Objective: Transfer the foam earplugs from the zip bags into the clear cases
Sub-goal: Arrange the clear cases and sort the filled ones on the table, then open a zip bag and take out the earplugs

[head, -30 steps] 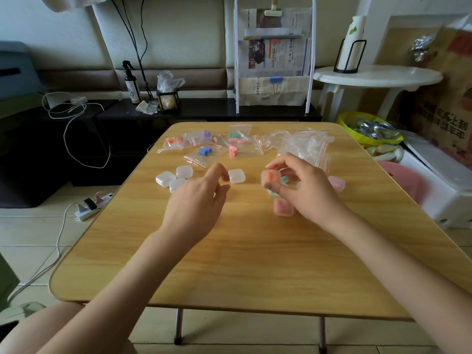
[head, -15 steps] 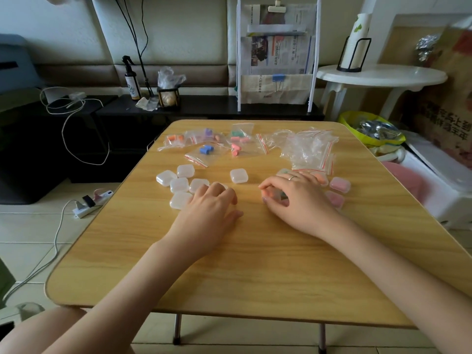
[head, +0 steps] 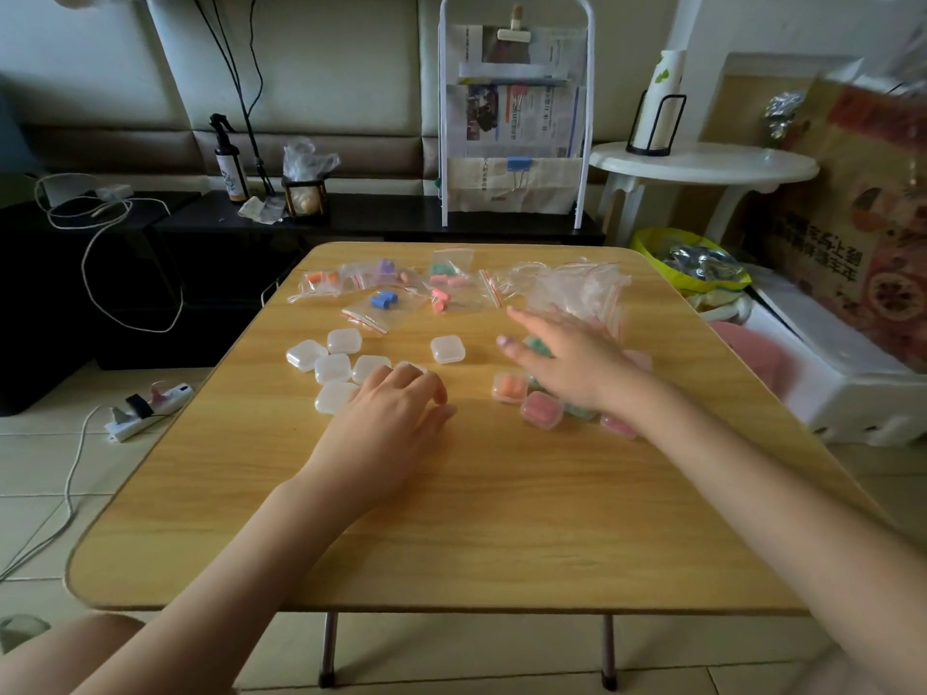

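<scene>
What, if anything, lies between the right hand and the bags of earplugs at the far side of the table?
Nothing visible blocks it. The right hand reaches open-fingered toward the pink earplug bag, with only bare table between. The pile of empty bags lies just right of that path, and the lone clear case just left.

A wooden table (head: pixel 501 519) with rounded corners fills the middle of the view, and everything else sits around it. Behind its far edge runs a low black bench (head: pixel 381 218) carrying a spray bottle (head: pixel 229 165), a small dark holder (head: pixel 303 195) with crumpled plastic, and a white-framed rack (head: pixel 514 117) stuffed with newspapers. Right of the table stands a round white side table (head: pixel 702 165) bearing a paper cup stack (head: pixel 662 87) in a black wire stand; just below it is a yellow basin (head: pixel 687 260). Left of the table, on the tiled floor, lies a white power strip (head: pixel 148 411) with trailing cable.
</scene>
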### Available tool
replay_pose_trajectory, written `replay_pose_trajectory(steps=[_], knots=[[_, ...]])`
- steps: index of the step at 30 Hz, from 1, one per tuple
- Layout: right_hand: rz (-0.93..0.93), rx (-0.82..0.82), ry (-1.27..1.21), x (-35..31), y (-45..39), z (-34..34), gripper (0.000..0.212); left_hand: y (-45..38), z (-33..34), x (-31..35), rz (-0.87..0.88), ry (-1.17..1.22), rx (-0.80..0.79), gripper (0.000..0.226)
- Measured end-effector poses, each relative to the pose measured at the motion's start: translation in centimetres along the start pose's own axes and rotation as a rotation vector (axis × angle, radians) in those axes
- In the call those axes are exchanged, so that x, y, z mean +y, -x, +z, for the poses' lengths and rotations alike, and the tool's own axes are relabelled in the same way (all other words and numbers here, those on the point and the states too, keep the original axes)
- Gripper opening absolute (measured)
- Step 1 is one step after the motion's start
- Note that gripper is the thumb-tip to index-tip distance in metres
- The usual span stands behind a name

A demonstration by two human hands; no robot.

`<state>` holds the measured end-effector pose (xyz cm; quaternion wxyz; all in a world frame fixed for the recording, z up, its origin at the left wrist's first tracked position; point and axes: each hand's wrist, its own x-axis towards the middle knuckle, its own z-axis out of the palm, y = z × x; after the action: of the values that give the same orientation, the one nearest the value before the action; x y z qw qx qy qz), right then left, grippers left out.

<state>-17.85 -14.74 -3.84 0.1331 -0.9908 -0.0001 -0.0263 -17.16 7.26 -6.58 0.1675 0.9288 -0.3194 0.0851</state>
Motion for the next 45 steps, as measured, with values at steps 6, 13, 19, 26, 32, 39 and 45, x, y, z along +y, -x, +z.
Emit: replay_pose_trajectory(steps=[6,13,19,26,32,39,45], knots=[[0.057,-0.149,0.249,-2.1,-0.5,3.6,0.074,0.6,0.2,0.1,-0.004,-0.034,-0.022,0.034],[0.074,-0.082,0.154,0.1,0.0,2.5,0.061,1.8,-0.1,0.0,0.051,0.014,-0.002,0.033],[0.181,0.330,0.076,2.0,-4.1,0.4,0.043,2.7,-0.9,-0.5,0.056,-0.120,-0.095,0.046],[-0.111,0.252,0.069,-2.1,-9.2,1.5,0.050,2.2,-0.8,-1.5,0.025,0.004,-0.123,0.048],[0.053,0.145,0.132,-4.4,-14.4,3.2,0.023,1.8,-1.3,-0.7,-0.055,0.262,0.124,0.027],[0.069,0.479,-0.168,-4.0,-14.3,2.5,0.018,1.4,0.2,0.1,0.146,0.269,0.081,0.024],[-0.191,0.570,-0.322,-5.2,-4.6,0.6,0.011,0.5,-1.0,1.1,-0.246,0.868,0.267,0.045]])
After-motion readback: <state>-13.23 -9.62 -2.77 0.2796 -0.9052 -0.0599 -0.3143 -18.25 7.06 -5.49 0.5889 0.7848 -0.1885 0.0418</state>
